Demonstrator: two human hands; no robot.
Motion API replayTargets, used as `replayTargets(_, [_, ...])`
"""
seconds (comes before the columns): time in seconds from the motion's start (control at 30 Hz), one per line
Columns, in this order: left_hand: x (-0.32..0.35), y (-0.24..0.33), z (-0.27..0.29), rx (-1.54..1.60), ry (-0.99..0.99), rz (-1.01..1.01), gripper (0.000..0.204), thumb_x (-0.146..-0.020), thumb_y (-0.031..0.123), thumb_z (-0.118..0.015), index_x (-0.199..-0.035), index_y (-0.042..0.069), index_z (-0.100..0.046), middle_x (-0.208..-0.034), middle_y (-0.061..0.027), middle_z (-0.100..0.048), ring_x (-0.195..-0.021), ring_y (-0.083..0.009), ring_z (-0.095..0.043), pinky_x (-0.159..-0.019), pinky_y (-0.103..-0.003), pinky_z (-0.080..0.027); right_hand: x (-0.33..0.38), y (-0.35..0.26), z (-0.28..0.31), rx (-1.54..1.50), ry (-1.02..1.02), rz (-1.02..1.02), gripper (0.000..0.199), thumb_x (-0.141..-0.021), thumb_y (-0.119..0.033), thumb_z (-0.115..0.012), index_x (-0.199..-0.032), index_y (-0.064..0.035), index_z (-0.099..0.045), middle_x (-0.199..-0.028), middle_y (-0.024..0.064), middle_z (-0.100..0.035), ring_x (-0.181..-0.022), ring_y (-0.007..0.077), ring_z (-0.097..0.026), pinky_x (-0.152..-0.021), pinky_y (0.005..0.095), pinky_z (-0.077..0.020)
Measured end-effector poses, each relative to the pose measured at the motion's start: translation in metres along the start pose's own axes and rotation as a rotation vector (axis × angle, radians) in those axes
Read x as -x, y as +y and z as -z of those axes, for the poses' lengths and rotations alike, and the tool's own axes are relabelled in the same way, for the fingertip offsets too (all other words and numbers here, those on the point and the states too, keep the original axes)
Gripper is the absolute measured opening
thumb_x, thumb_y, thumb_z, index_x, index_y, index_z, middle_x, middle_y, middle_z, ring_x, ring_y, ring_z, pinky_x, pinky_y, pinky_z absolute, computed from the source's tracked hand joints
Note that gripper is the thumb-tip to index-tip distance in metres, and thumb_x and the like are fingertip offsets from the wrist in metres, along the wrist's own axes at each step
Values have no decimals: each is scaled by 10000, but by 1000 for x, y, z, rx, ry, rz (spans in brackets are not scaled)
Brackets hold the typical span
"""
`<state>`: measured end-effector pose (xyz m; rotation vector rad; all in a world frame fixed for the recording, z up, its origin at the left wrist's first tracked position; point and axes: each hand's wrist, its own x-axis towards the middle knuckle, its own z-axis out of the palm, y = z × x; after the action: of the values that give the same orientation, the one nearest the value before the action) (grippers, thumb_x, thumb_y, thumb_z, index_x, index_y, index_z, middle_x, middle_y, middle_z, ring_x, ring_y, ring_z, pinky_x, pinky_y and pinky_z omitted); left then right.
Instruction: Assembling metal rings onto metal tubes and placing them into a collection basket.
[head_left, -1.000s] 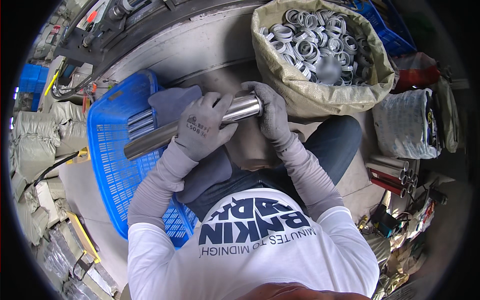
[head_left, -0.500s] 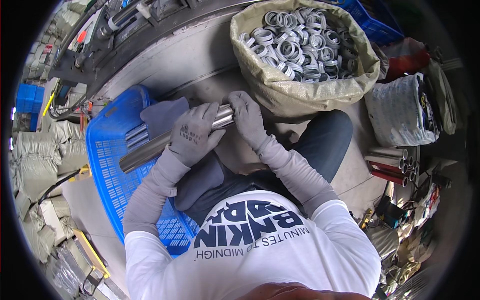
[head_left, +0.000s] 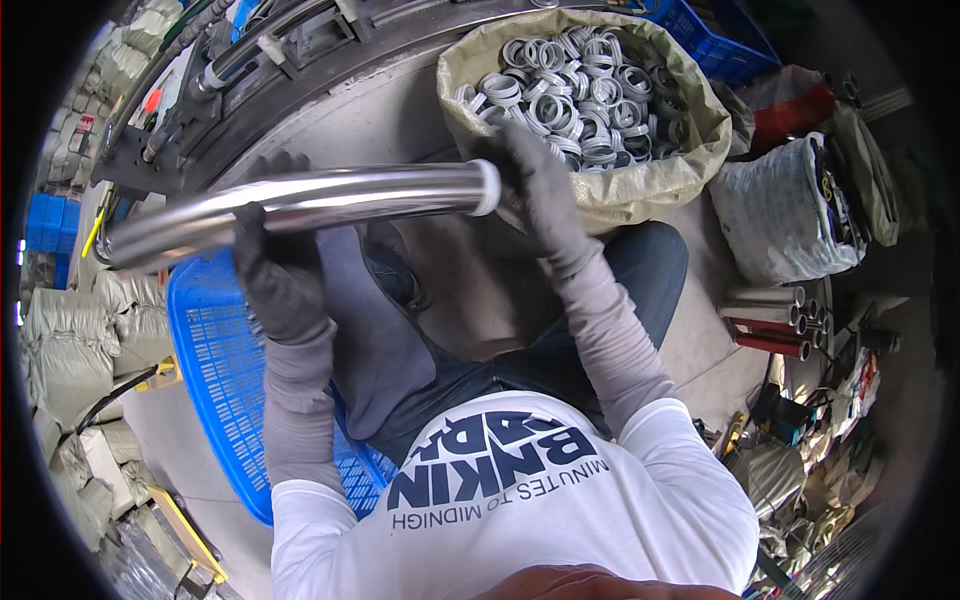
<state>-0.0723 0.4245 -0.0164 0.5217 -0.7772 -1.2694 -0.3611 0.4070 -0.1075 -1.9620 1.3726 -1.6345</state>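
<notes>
A long shiny metal tube (head_left: 390,190) lies almost level across the view, its left part smeared by motion. My gloved left hand (head_left: 280,270) is closed round it from below, thumb on the near side and fingertips showing behind. A white ring (head_left: 488,187) sits on the tube's right end. Close beside that ring is my gloved right hand (head_left: 535,190), fingers stretched upward and slightly blurred; whether the palm touches the ring is hard to see. Just beyond the right hand stands a woven sack (head_left: 640,195) full of similar pale rings (head_left: 553,112).
A blue plastic basket (head_left: 215,350) stands at my left, below the tube. Dark metal machinery (head_left: 300,75) runs along the far left. To the right are a white bag (head_left: 785,215) and several stacked metal tubes (head_left: 770,320); a blue crate (head_left: 715,45) is behind the sack.
The tube has risen from over the basket and swung nearly level, moving farther from me. A white ring now shows on its right end. My right hand has moved slightly right and its fingers have straightened.
</notes>
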Motion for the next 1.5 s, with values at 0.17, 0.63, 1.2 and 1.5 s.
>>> replayTargets(0.17, [-25, 45, 15, -1051, -321, -494, 342, -986, 11, -654, -1327, 2, -648, -1254, -223, -713, -1063, -252, -736, -855, -385, -615, -15, 74, 57, 511, -163, -346, 500, -906, -169, -704, -1382, -34, -631, -1363, 221, -643, -1288, 417, -592, -1121, 473, -467])
replayTargets(0.63, [35, -35, 11, -1955, -656, -165, 606, -722, 314, -802, -1248, 70, -628, -1012, -165, -676, -974, -356, -686, -867, -483, -542, -14, 99, 60, 181, -531, -542, 506, -925, -131, -682, -1421, -43, -638, -1336, 217, -705, -1218, 347, -690, -1060, 403, -511])
replayTargets(1.2, [39, -21, 15, -1850, -603, -140, 639, -710, 305, -823, -1271, 69, -628, -1010, -162, -667, -997, -360, -668, -885, -472, -533, 4, 15, 77, 118, -44, -6, 281, -772, -31, -855, -1039, -45, -766, -1350, 186, -656, -1237, 364, -643, -1039, 435, -531])
replayTargets(1.5, [39, -17, 13, -1838, -608, -164, 633, -710, 300, -826, -1269, 77, -631, -1008, -157, -676, -973, -359, -679, -870, -475, -534, 19, -5, 55, -180, -129, -86, 278, -783, -44, -854, -1045, -23, -762, -1475, 232, -602, -1350, 352, -602, -1122, 421, -472])
